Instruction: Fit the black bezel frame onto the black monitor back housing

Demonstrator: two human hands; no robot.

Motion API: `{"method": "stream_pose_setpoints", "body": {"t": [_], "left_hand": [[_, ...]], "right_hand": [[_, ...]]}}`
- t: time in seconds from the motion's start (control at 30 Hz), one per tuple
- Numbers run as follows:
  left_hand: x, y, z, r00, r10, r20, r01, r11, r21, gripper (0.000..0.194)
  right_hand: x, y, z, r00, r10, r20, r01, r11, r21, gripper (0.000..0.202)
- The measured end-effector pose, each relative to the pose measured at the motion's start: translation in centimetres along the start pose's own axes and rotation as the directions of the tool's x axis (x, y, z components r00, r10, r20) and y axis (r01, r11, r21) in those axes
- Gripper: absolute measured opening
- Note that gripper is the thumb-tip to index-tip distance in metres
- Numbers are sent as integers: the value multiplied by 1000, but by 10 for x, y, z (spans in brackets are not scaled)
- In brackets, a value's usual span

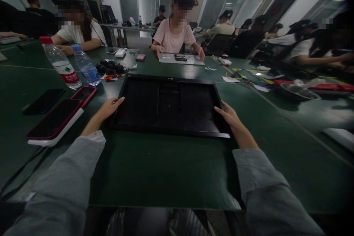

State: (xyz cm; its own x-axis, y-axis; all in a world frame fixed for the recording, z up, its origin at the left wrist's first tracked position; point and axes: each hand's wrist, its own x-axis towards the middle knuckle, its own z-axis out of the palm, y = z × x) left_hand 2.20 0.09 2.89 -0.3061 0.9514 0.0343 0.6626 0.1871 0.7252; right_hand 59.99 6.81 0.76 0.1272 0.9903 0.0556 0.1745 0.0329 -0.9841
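Note:
A black monitor housing (138, 107), shaped like a shallow rectangular tray with a raised rim, lies on the green table before me. A small light logo marks its far edge, and a recessed panel sits in its middle. My left hand (110, 107) grips the left rim, thumb over the top and fingers curled under the side. On the opposite side my right hand (229, 115) holds the right rim in the same way. The fingers of both hands are partly hidden by the housing.
To the left stand a red-capped bottle (65, 68) and a blue-capped bottle (86, 67), near several phones (56, 118). Black coiled items (110, 68) sit behind the housing. Across the table a person (174, 31) handles a metal panel (166, 58). Wires (249, 75) and a bowl (298, 92) lie right.

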Motion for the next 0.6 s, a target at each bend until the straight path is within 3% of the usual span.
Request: {"method": "stream_pose_setpoints", "body": {"t": [0.33, 0.47, 0.6], "left_hand": [[2, -7, 6, 992, 120, -33, -121, 993, -8, 59], [2, -8, 6, 994, 108, -10, -108, 987, -121, 52], [0, -6, 5, 994, 108, -2, -107, 984, -142, 45]], "right_hand": [[3, 2, -13, 975, -217, -40, 218, 976, 15, 74], [11, 13, -34, 960, -150, -237, 153, 988, -6, 58], [16, 22, -61, 893, -74, -444, 73, 997, -20, 48]]}}
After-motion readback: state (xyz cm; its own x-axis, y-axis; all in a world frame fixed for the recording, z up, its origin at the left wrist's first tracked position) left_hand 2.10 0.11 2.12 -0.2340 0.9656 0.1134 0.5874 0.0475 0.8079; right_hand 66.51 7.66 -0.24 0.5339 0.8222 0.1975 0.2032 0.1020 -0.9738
